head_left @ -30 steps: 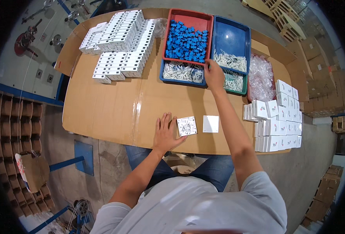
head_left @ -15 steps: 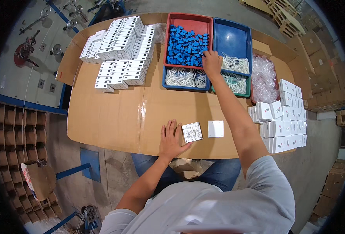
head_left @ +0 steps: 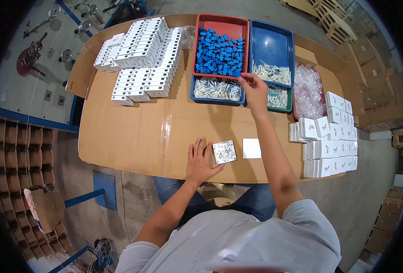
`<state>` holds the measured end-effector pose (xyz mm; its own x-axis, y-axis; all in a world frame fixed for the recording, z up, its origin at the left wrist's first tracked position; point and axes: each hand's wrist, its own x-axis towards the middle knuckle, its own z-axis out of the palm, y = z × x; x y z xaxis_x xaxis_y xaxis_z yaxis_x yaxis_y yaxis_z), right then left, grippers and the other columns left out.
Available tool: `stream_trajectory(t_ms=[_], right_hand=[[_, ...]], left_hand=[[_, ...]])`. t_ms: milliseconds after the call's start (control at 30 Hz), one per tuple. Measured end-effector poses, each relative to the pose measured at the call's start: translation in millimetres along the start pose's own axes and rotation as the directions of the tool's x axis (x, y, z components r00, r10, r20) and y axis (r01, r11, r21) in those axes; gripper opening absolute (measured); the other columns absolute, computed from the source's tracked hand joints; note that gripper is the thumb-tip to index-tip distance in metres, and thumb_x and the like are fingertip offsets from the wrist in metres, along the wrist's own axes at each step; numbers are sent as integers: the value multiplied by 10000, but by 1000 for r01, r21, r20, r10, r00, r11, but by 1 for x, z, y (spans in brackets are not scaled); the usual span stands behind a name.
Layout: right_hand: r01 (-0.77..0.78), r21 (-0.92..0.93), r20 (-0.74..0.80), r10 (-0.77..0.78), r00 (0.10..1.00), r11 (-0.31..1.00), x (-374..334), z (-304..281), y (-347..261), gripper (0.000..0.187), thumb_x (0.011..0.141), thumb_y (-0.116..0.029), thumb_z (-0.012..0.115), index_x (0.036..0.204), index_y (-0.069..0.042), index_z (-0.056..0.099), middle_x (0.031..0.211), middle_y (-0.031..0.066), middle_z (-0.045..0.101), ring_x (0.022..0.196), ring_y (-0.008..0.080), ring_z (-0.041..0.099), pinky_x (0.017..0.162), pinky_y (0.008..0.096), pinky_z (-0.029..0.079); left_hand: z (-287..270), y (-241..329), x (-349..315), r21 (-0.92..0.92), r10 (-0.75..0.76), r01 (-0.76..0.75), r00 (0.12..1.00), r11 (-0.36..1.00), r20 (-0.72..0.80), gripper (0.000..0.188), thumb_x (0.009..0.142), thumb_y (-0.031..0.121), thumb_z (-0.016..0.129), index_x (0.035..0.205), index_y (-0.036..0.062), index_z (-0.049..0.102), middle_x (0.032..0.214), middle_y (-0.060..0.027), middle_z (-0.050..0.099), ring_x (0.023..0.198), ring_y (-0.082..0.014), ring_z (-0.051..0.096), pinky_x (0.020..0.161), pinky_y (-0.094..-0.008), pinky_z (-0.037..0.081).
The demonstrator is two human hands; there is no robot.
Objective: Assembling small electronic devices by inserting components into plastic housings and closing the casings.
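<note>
Over the trays, right hand [head_left: 255, 91] grip unclear; left hand [head_left: 200, 159] flat, released, beside small box [head_left: 224, 152].

You are in a small-parts packing workshop. Your bench is a cardboard-covered table [head_left: 133, 132] on a bare concrete floor [head_left: 374, 191]. Neat rows of small white boxes [head_left: 142, 59] fill its far left, more white boxes [head_left: 331, 136] stack at your right, and red [head_left: 222, 22], blue [head_left: 272, 43] and green [head_left: 281, 108] plastic trays hold loose parts. Brown cartons [head_left: 374, 86] and cardboard dividers [head_left: 19, 150] stand around you.
</note>
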<state>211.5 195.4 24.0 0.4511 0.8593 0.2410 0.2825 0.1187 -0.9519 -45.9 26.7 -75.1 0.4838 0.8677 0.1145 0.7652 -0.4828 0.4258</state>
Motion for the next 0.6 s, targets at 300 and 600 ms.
stream_trajectory(t_ms=[300,600], right_hand=[[-395,694,255,308,917,602,-115,-21,-106,358,963,-33,678,1315,23,642,956,19,654,743,73,497,704,233,426],[-594,788,572,165,804,164,-147,-29,-133,547,1032,-36,509,1563,-115,403,1106,65,603,730,108,502,662,267,432]], left_hand=[[0,1,-1,-28,3,-3,1000,1000,-12,940,797,626,715,1466,13,472,1551,-232,372,1486,-405,291,1214,-611,198],[1,3,-4,-18,0,0,1000,1000,-9,949,799,608,724,1496,33,433,1570,-206,348,1508,-384,257,1226,-596,192]])
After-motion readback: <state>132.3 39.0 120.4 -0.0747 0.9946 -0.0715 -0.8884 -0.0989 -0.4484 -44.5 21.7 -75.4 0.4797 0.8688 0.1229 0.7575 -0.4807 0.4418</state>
